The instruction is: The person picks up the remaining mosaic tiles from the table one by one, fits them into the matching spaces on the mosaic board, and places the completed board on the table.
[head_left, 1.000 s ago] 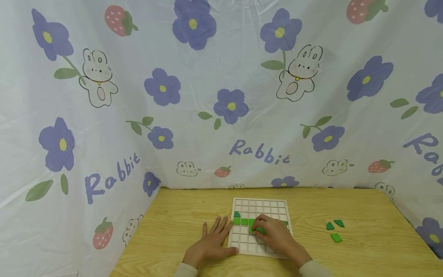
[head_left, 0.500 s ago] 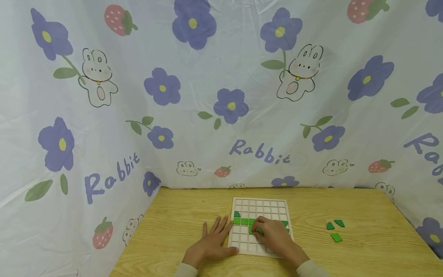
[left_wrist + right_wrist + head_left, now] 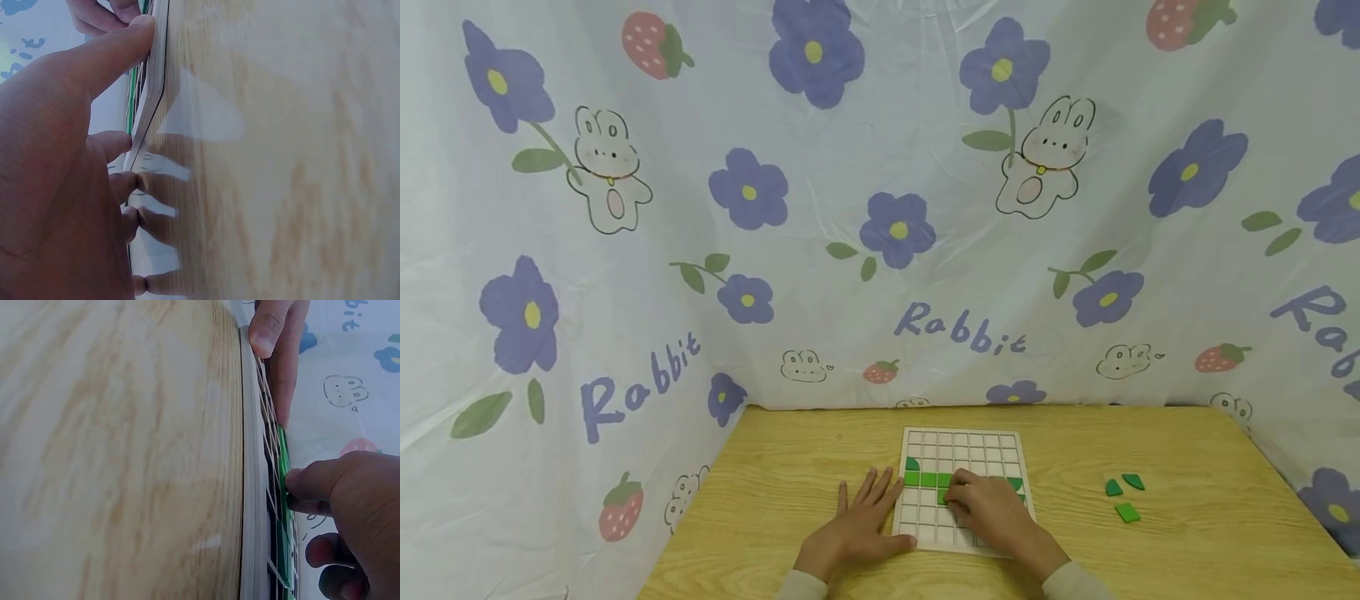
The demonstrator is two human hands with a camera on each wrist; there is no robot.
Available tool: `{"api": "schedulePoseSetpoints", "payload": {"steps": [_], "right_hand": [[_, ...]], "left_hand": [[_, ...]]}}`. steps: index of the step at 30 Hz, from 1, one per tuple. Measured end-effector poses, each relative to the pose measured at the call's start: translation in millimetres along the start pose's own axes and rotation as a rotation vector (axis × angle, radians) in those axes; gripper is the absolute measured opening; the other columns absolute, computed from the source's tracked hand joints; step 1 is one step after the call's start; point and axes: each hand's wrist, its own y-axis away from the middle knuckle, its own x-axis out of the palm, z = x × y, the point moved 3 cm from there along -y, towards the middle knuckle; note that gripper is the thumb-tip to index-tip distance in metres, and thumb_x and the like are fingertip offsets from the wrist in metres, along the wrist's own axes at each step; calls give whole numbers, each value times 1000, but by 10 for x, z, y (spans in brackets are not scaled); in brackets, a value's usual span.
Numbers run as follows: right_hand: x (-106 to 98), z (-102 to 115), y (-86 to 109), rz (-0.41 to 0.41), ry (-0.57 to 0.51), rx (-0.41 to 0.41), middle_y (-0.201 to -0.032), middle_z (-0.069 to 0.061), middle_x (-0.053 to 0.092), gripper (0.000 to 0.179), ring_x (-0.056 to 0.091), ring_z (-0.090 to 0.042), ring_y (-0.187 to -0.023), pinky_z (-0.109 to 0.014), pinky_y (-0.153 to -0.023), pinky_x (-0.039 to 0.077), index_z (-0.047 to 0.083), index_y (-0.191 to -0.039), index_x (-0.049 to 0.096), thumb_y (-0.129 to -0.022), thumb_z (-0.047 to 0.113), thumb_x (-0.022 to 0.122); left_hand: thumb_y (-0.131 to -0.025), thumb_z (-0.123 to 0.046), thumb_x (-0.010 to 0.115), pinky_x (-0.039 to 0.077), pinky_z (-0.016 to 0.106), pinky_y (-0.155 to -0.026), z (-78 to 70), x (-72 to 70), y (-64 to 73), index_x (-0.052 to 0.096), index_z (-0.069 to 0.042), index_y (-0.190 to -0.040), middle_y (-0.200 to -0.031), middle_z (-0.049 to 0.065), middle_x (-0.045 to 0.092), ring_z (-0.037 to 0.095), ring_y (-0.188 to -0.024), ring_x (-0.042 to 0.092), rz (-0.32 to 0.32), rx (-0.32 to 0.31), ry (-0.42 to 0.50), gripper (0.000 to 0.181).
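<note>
A pale square grid board point(image 3: 970, 442) lies on the table with green pieces in some of its cells. My left hand point(image 3: 861, 529) is spread flat at the board's left side, its thumb point(image 3: 134, 37) on the near corner in the left wrist view. Over the board's middle, my right hand point(image 3: 992, 508) curls its thumb and forefinger onto a light green square tile point(image 3: 942, 497), pinching it just below a row of light green tiles point(image 3: 928, 479). A dark green curved piece point(image 3: 912, 463) sits above that row's left end. Another dark green piece point(image 3: 1015, 483) shows beyond my right knuckles; the palm hides several cells.
To the right of the board, loose on the wooden table point(image 3: 1210, 467), lie two dark green curved pieces point(image 3: 1133, 482) and a light green square tile point(image 3: 1127, 512). A printed rabbit-and-flower curtain point(image 3: 820, 275) hangs behind the table and along its sides.
My right fingers have shifted slightly over the same cells, and a darker green patch beside the pinched tile is now covered by them. The left hand has stayed put.
</note>
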Motion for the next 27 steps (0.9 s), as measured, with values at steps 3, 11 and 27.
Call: {"api": "schedulePoseSetpoints", "payload": {"steps": [3,11,27], "right_hand": [[3,4,8,22,2,15,-106,7,71,9,55,3,-67,-18,-58,49,17,-104,85,-96,20,81],[14,5,31,48,24,17,-110,6,71,12,55,1,-68,-20,-56,47,19,-107,84,-96,23,81],[-115,-31,151,14,10,24,-103,9,69,15,46,5,-60,-18,-52,42,22,-110,83,-95,24,82]], "left_hand": [[-100,-68,60,-6,80,-124,-7,-2,6,21,-21,-173,-182,8,8,40,-168,2,-1,-1,0,95],[-100,-67,61,-6,80,-124,-16,-3,6,21,-20,-173,-182,9,9,40,-168,2,-9,2,2,95],[-99,-69,60,-7,79,-124,32,18,-28,19,-22,-173,-182,8,8,39,-168,1,0,-2,13,96]]}}
